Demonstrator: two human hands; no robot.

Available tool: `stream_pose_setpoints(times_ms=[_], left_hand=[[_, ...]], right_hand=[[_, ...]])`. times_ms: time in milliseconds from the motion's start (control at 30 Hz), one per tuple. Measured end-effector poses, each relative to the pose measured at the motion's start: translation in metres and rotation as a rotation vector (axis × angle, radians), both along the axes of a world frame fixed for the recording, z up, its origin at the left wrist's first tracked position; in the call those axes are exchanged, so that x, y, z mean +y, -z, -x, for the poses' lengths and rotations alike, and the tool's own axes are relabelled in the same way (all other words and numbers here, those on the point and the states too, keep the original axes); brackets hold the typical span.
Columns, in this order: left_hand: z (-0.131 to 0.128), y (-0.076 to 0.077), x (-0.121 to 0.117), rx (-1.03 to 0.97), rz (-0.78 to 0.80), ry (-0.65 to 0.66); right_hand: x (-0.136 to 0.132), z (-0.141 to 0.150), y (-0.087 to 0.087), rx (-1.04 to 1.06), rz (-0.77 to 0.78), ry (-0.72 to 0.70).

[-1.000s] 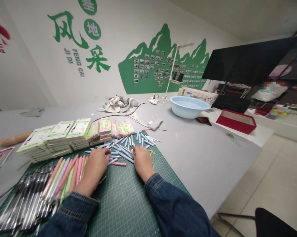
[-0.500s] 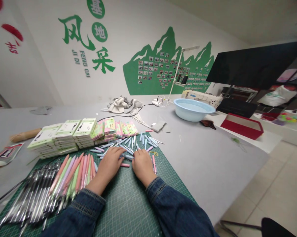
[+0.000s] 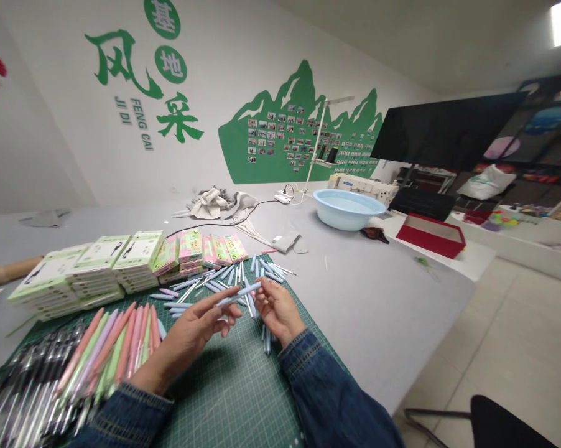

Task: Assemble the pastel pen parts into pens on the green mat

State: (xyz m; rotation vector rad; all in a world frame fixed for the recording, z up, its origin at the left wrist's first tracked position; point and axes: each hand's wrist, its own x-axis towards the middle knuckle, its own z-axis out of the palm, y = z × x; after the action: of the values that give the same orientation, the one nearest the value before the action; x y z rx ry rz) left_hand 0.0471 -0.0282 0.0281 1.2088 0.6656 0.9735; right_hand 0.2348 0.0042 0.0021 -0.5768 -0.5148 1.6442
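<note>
A light blue pen barrel (image 3: 240, 294) is held slantwise above the green cutting mat (image 3: 219, 392). My right hand (image 3: 279, 311) pinches its far right end between thumb and fingertips. Its lower left end lies between the thumb and forefinger of my left hand (image 3: 199, 326), whose other fingers are loosely curled. Behind both hands spreads a loose heap of light blue barrels (image 3: 273, 270) and thin white refills (image 3: 237, 274). Several more blue pieces (image 3: 267, 341) lie beneath my right hand, partly hidden by it.
Pastel pens (image 3: 122, 342) and clear black-tipped pens (image 3: 38, 386) are piled at left. White-green boxes (image 3: 138, 255) and pink-green boxes (image 3: 191, 246) stand behind. Farther off are grey cloth (image 3: 215, 202), a blue basin (image 3: 348, 211), a red box (image 3: 430, 235) and a chair (image 3: 504, 423).
Both hands have risen from the heap, with a light blue pen barrel now lifted between them. The view has turned slightly to the right.
</note>
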Motion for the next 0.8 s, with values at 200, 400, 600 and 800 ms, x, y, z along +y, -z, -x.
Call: stream_pose_setpoints(times_ms=[200, 400, 600, 800], left_hand=[[0.002, 0.02, -0.003, -0.106, 0.1, 0.055], [0.003, 0.011, -0.005, -0.048, 0.082, 0.031], [-0.002, 0.004, -0.009, 0.024, 0.028, -0.02], [-0.001, 0.001, -0.014, 0.056, -0.025, -0.032]], right_hand=[[-0.004, 0.001, -0.003, -0.003, -0.051, -0.034], [-0.005, 0.0, -0.006, -0.048, -0.075, 0.006], [-0.006, -0.001, -0.008, -0.127, -0.045, 0.08], [-0.007, 0.003, -0.003, -0.116, -0.032, 0.005]])
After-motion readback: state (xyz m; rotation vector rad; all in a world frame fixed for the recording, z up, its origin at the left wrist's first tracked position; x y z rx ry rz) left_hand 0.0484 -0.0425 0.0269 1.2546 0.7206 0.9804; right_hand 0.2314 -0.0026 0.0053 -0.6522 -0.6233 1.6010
